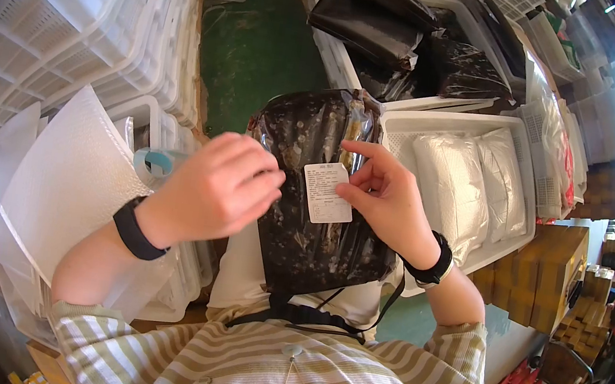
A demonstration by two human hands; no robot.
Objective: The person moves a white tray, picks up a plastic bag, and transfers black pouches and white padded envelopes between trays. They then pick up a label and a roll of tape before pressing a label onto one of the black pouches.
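Note:
A black plastic-wrapped package [300,249], shiny and speckled, lies across my lap. A small white printed label [328,194] sits on its upper middle, slightly tilted. The thumb of my right hand [389,195] touches the label's right edge; its index finger stretches out above the label, apart from the thumb. My left hand [223,185] hovers over the package's left side with fingers curled together; what they pinch, if anything, is too small to see. Just left of that hand is a roll of clear tape [153,165] with a bluish core.
Stacked white plastic crates [88,31] rise on the left, with white padded sheets [71,184] below. At upper right, a crate holds black packages [376,26]. Beside my right arm, a white bin [523,135] contains silvery-white packages [453,180]. Taped cartons [534,272] stand further right.

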